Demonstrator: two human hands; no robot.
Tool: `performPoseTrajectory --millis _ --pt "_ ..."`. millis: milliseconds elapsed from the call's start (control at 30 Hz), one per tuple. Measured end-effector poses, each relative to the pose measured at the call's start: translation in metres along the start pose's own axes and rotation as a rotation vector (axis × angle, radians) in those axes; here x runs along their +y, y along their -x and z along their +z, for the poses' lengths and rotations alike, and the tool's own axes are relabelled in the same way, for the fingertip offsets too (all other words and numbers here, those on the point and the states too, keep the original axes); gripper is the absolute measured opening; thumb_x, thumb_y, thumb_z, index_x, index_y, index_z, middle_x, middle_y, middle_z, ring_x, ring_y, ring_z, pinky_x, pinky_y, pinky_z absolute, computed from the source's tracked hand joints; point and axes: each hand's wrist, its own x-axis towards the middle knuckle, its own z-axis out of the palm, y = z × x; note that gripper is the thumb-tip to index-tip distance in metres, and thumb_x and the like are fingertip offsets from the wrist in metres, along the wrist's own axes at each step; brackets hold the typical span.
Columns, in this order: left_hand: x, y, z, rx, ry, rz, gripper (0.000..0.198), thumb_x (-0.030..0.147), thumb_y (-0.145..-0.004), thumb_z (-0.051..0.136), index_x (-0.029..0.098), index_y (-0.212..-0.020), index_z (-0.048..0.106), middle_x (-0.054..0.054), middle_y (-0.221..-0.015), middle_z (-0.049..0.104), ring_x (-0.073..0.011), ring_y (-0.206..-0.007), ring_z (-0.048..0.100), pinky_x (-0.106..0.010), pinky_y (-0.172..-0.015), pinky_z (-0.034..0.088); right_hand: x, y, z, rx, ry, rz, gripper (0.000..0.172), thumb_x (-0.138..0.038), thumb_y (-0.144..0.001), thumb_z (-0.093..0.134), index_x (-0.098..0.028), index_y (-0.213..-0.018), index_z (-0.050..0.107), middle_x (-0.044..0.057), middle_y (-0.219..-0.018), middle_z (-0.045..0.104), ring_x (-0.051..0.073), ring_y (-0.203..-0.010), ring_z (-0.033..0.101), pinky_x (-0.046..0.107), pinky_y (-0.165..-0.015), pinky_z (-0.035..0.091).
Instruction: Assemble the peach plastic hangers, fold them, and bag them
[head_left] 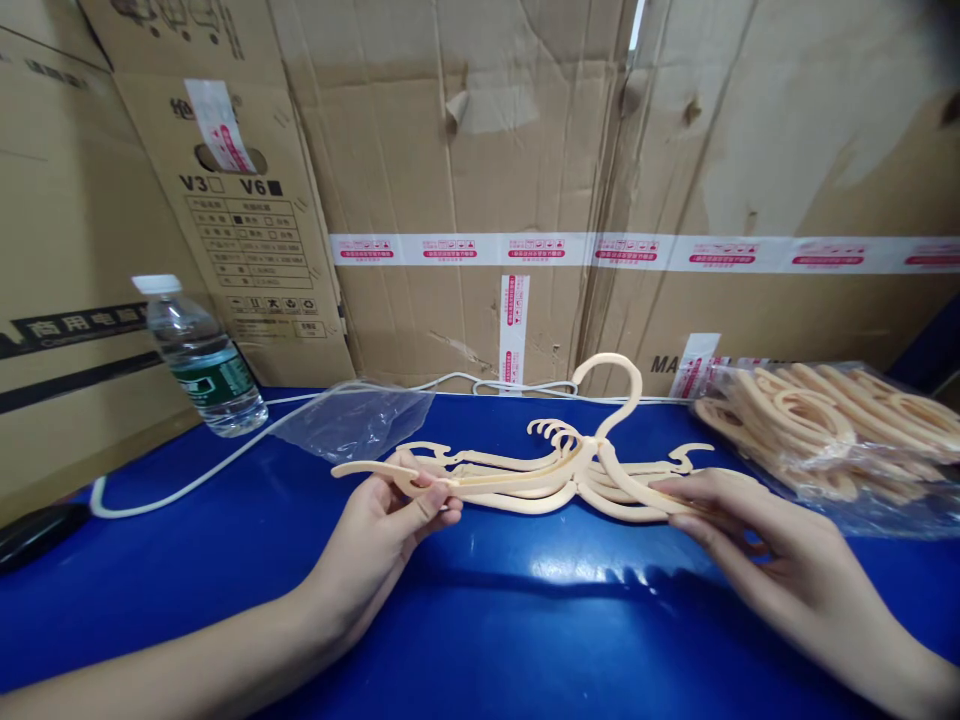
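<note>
A peach-coloured plastic hanger (pixel 517 487) is held up above the blue table, its large hook (pixel 636 385) pointing upward. My left hand (pixel 390 515) pinches the hanger's left arm between thumb and fingers, with the arm's tip sticking out past them. On the other side, my right hand (pixel 757 550) grips the right arm near its end. More hangers (pixel 555 435) of the same colour, with small hooks, show just behind the held one; how far they are joined to it I cannot tell.
Bagged peach hangers (pixel 832 430) lie on the blue table (pixel 465 640) at the right. A water bottle (pixel 206 365), a clear plastic bag (pixel 356 418), a white cable (pixel 180 490) and a black object (pixel 41 535) are at the left. Cardboard (pixel 465 180) stands behind.
</note>
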Motion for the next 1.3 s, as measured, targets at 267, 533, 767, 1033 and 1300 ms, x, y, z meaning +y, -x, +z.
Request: performPoseTrajectory --millis 267,533,767,1033,1300 --pt "-0.012 0.026 -0.002 -0.637 -0.680 0.394 0.015 0.016 -0.086 0.061 0.020 -0.100 0.063 -0.007 -0.101 0.072 -0.0196 -0.088 0.069 -0.028 -0.076 0.058 0.014 -0.007 -0.009 -0.057 -0.108 0.176 0.017 -0.033 -0.095 0.052 -0.025 -0.107 0.059 0.004 -0.091 0.069 0.020 -0.079 0.068 0.026 -0.059 0.055" --pt "0.003 0.041 -0.002 -0.868 -1.555 0.918 0.033 0.035 -0.097 0.051 0.018 -0.125 0.060 -0.008 -0.138 0.060 -0.0277 -0.125 0.056 -0.043 -0.109 0.043 0.011 -0.009 -0.007 -0.531 0.011 0.094 0.014 -0.021 -0.091 0.047 -0.022 -0.083 0.059 0.007 -0.092 0.064 0.021 -0.084 0.063 0.033 -0.071 0.056" --pt "0.002 0.035 -0.001 -0.810 -1.674 0.750 0.055 0.044 -0.093 0.055 0.018 -0.141 0.049 -0.009 -0.150 0.044 -0.0319 -0.136 0.045 -0.052 -0.112 0.037 0.012 -0.003 0.004 -0.438 0.147 0.036 0.031 -0.024 -0.096 0.036 -0.019 -0.118 0.058 0.018 -0.131 0.055 0.029 -0.122 0.054 0.049 -0.099 0.049" --pt "-0.013 0.023 -0.008 -0.671 -1.640 0.571 0.077 0.066 -0.091 0.045 0.027 -0.153 0.025 -0.005 -0.159 0.023 -0.0307 -0.146 0.024 -0.055 -0.119 0.017 0.027 -0.006 0.030 -0.626 0.331 0.169 0.077 -0.060 -0.098 0.025 -0.007 -0.154 0.021 0.019 -0.159 0.018 0.034 -0.147 0.014 0.060 -0.116 0.021" --pt "0.004 -0.033 -0.003 -0.773 -1.665 0.462 0.077 0.067 -0.094 0.033 0.020 -0.154 0.019 -0.014 -0.160 0.015 -0.0355 -0.148 0.012 -0.066 -0.115 0.008 0.054 -0.052 0.058 -0.570 0.365 0.136 0.072 -0.053 -0.101 0.019 -0.003 -0.152 0.027 0.024 -0.156 0.023 0.034 -0.146 0.019 0.058 -0.115 0.021"
